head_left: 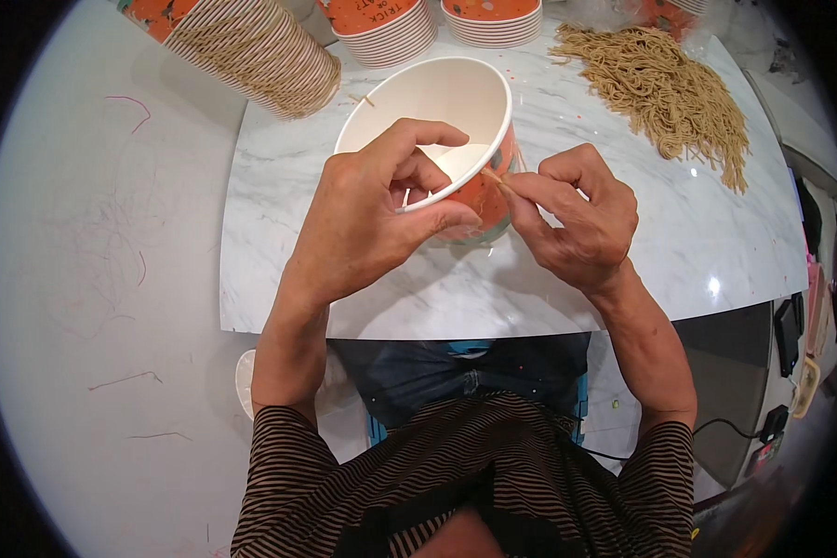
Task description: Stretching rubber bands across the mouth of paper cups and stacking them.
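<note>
Evidently Close Work: Two Hands on a Tilted Tub

The left hand (367, 214) comes in from the lower left, half open, its thumb outside the paper tub (456, 112) and its curled fingers inside, with the rim between them (the index finger arches loosely over the mouth). At the tub's right side, the right hand (577, 205) folds inward, thumb and forefinger tips nipped together on a thin tan strand (497, 178). The tub leans above the marbled table (288, 242), left of the cord pile (665, 88); whether its base touches is unclear.

Both hands (367, 205) at an orange-and-white tub (446, 93)
</note>
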`<state>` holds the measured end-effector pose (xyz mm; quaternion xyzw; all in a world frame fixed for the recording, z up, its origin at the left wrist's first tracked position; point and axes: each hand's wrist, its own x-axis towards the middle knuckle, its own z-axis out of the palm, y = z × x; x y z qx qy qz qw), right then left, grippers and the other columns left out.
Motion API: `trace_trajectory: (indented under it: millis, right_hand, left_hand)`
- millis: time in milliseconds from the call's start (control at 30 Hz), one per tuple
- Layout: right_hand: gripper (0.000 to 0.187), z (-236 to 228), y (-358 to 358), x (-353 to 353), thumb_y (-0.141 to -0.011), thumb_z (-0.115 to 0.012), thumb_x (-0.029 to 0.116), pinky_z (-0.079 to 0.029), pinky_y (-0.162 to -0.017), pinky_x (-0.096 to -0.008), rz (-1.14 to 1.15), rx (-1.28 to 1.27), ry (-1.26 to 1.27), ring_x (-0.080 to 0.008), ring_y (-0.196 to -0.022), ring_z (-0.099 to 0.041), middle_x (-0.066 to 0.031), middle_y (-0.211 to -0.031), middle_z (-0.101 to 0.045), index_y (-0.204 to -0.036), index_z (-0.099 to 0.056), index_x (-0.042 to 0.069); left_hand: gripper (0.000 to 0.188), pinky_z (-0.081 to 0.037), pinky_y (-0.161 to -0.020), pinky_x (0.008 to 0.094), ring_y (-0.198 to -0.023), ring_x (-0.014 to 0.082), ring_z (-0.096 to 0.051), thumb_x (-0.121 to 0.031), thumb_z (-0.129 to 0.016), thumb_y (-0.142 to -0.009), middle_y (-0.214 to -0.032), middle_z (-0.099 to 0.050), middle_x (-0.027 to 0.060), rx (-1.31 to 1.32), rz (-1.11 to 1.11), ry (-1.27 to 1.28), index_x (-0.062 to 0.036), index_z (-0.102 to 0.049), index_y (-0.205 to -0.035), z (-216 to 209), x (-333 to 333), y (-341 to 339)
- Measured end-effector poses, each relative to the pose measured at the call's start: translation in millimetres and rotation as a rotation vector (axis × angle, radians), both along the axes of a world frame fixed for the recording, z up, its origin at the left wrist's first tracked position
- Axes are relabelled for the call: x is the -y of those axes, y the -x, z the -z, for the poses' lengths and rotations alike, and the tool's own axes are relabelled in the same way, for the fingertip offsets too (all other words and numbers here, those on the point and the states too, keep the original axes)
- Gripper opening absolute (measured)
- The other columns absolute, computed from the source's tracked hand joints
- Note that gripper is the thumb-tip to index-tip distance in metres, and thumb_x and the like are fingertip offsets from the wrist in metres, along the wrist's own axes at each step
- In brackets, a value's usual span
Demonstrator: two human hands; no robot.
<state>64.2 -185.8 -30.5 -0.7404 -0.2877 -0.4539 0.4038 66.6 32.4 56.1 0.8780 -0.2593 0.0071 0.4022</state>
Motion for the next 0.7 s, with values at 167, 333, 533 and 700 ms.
trace_trajectory:
  millis: [167, 333, 533, 700]
  right_hand:
    - [0.029, -1.2, 0.8, 0.1, -0.068, -0.086, -0.005, -0.046, -0.05, -0.0287, -0.005, -0.012, 0.013, -0.0157, -0.061, -0.059, -0.004, -0.074, -0.061, -0.093, -0.08, 0.007]
    - [0.027, -1.5, -0.3, -0.1, -0.067, -0.082, 0.0, -0.049, -0.05, -0.0273, 0.017, -0.007, 0.039, -0.0137, -0.062, -0.063, -0.0014, -0.077, -0.063, -0.092, -0.075, 0.009]
    - [0.028, -2.2, -0.2, 0.6, -0.067, -0.081, 0.0, -0.049, -0.05, -0.028, 0.002, -0.019, 0.026, -0.0147, -0.063, -0.063, -0.0016, -0.079, -0.064, -0.092, -0.075, 0.01]
    - [0.017, -0.9, -1.9, 4.4, -0.079, -0.079, -0.002, -0.047, -0.055, -0.025, -0.248, -0.26, -0.17, -0.0111, -0.066, -0.06, -0.0051, -0.086, -0.066, -0.094, -0.074, 0.004]
  left_hand:
    - [0.054, -0.041, -0.063, 0.0214, -0.068, 0.004, -0.052, -0.009, -0.091, -0.078, -0.077, -0.069, -0.0015, -0.009, 0.005, 0.001, -0.0037, -0.066, -0.125, 1.2, -0.7, -0.7]
    - [0.053, -0.041, -0.063, 0.0213, -0.069, 0.0041, -0.052, -0.008, -0.091, -0.078, -0.077, -0.069, -0.0017, 0.014, 0.012, -0.016, -0.0038, -0.066, -0.125, 1.3, 0.7, 0.2]
    - [0.057, -0.046, -0.06, 0.0256, -0.066, 0.0096, -0.053, -0.014, -0.093, -0.076, -0.079, -0.067, 0.0023, 0.025, 0.031, -0.019, -0.0066, -0.065, -0.126, 2.8, 0.9, -1.0]
    - [0.055, -0.048, -0.062, 0.0273, -0.068, 0.0125, -0.059, -0.011, -0.091, -0.077, -0.079, -0.069, 0.0032, 0.008, 0.008, -0.026, -0.0071, -0.065, -0.126, 3.2, 3.1, -3.0]
